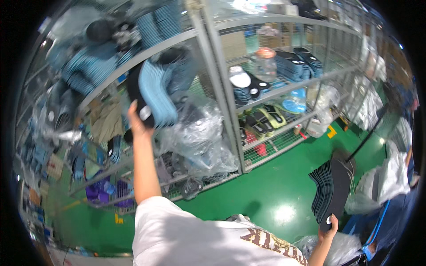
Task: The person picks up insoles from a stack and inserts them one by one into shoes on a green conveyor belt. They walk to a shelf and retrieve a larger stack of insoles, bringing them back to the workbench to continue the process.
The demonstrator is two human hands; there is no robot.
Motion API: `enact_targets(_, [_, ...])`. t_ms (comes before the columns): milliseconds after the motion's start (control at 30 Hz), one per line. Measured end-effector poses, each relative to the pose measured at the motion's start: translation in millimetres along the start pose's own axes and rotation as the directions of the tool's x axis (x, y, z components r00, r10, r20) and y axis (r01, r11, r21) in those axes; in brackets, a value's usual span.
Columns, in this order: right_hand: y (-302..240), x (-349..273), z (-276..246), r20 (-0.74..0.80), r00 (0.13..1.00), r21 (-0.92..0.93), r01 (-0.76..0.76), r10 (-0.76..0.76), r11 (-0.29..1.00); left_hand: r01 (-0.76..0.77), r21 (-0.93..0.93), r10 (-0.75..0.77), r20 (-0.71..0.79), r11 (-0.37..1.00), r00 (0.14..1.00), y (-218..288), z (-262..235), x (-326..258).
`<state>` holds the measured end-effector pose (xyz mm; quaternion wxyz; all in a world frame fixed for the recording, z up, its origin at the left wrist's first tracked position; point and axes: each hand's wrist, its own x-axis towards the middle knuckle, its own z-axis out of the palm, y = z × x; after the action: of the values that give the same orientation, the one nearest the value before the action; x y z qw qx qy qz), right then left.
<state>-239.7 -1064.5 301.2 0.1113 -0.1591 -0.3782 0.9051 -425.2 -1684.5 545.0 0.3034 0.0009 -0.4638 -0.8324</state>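
My left hand (135, 120) is raised to the metal shelf rack and grips a thick stack of shoe insoles (153, 91), black on one face and light blue on the edges, at a shelf (133, 60) in the left bay. My right hand (329, 226) hangs low at the right and holds a fanned stack of black insoles (330, 190) by its lower end. My white T-shirt fills the bottom middle.
The wire shelf rack (213, 75) holds more insole stacks, crumpled clear plastic bags (195, 133) and a clear jar with an orange lid (266, 62). Green floor (275, 177) lies below. White filled bags (386, 177) stand at the right.
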Motion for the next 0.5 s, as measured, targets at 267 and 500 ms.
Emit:
enact_targets(267, [-72.1,-145.7,-71.4,-0.531,0.843,0.172,0.204,-0.084,0.964,0.236,0.291,-0.309,0.238,0.927,0.921,-167.2,103.7,-214.0])
enact_targets(500, [-149.6,-296.7,-165.1,-0.768,0.627,0.160,0.385,-0.131,0.909,0.551,0.751,-0.848,0.512,0.365,-0.136,-277.0,315.9,-483.9])
